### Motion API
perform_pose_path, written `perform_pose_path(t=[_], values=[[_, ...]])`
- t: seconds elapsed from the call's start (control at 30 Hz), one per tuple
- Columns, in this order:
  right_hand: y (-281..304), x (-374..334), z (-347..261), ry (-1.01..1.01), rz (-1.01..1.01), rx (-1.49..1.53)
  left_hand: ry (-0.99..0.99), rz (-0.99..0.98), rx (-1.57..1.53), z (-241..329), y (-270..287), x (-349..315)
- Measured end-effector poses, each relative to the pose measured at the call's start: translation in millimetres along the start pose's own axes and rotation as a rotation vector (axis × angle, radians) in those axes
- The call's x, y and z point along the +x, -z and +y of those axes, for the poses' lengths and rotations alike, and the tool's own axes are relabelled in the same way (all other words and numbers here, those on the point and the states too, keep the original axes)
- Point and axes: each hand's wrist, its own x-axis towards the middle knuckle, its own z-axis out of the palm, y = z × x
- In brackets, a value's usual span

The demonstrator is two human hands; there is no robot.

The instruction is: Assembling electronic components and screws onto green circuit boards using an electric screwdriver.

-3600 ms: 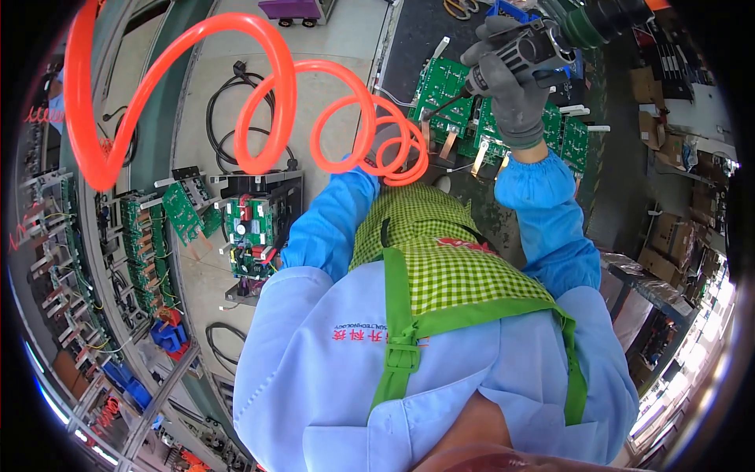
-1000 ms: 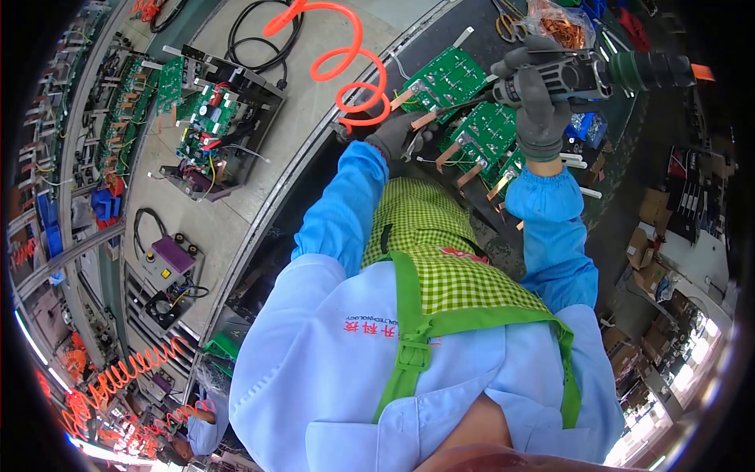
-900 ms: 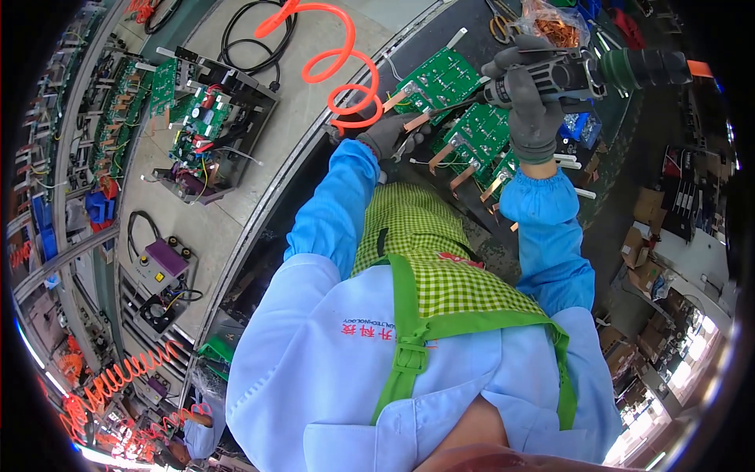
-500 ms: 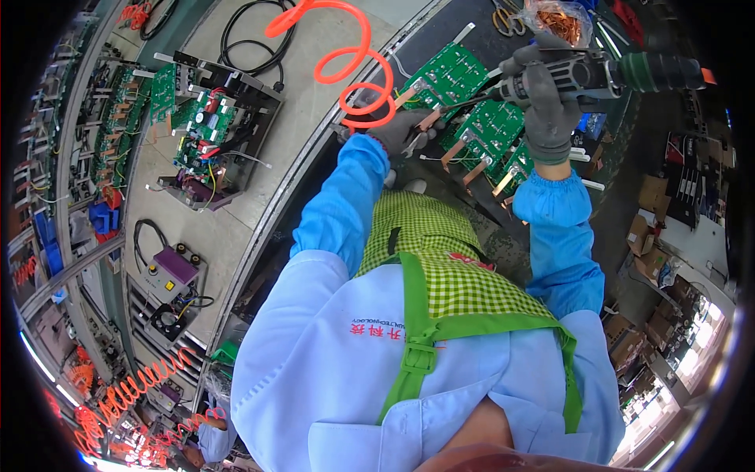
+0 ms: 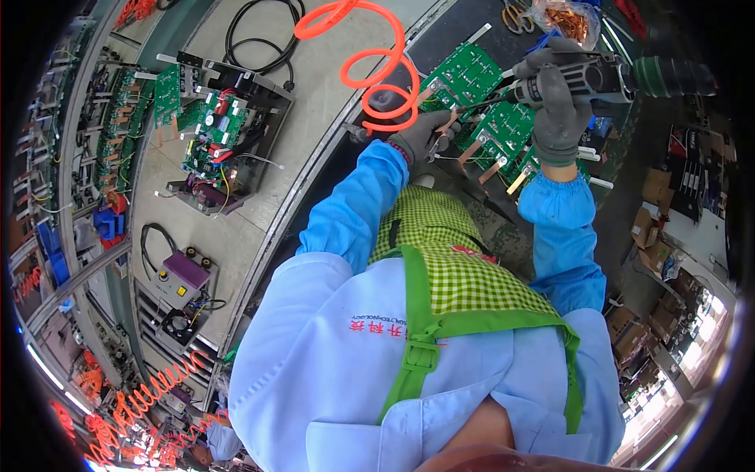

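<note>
two gloved hands (image 5: pixel 558 118), one power tool (image 5: pixel 591 79), at least three boards (image 5: pixel 465 73) nearby, one pair of scissors (image 5: pixel 513 19), one apron (image 5: pixel 487 295), two sleeves (image 5: pixel 346 206)

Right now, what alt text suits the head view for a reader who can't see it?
A person's gloved right hand grips a grey power tool, its thin bit pointing toward the gloved left hand, which is at a copper strip. Green circuit boards lie on a dark bench, and a coiled orange hose hangs nearby.

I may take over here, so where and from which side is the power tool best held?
Probably round the grey body of the power tool, from the near side, like the right hand: the thin bit points left toward the green boards.
</note>
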Motion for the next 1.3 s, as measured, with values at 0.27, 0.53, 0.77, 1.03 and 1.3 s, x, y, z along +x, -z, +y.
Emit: perform_pose_path(t=[0.27,0.53,0.77,1.03,1.3], values=[[-3.8,0.1,2.0,0.008,0.091,-0.128,0.015,-0.012,0.024,3.2,0.4,2.0],[-1.3,2.6,8.8,0.125,0.036,0.007,0.065,-0.046,0.044,3.3,5.0,-0.8],[10.7,3.8,2.4,0.021,0.013,0.01,0.029,0.018,0.039,8.3,-0.7,-2.0],[41.4,-7.4,-37.0,0.129,0.104,-0.03,0.105,-0.016,0.382,-7.1,28.7,-1.1],[58.2,-29.9,-23.8,0.071,0.203,0.02,-0.115,-0.114,0.7,-49.3,9.1,6.0]])
